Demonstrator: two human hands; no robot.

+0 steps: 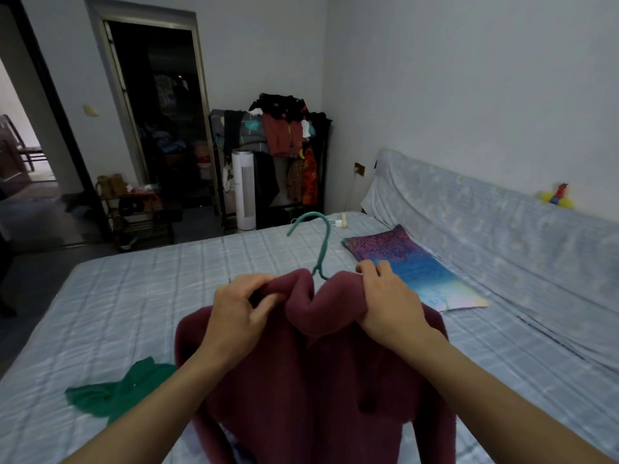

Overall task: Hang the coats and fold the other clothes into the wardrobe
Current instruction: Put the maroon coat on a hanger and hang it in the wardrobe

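Observation:
A maroon fleece coat (311,380) hangs in front of me over the bed (134,296). A teal hanger (323,239) sticks up out of its collar, hook pointing left; its shoulders are hidden inside the coat. My left hand (239,313) grips the left side of the collar. My right hand (388,303) grips the right side of the collar. A green garment (114,393) lies crumpled on the bed at my lower left.
A colourful sequinned piece (408,266) lies flat on the bed to the right, near the covered headboard (485,229). At the far end stand a loaded clothes rack (281,142), a white tower appliance (244,189), a shoe rack (140,212) and a dark doorway (160,112).

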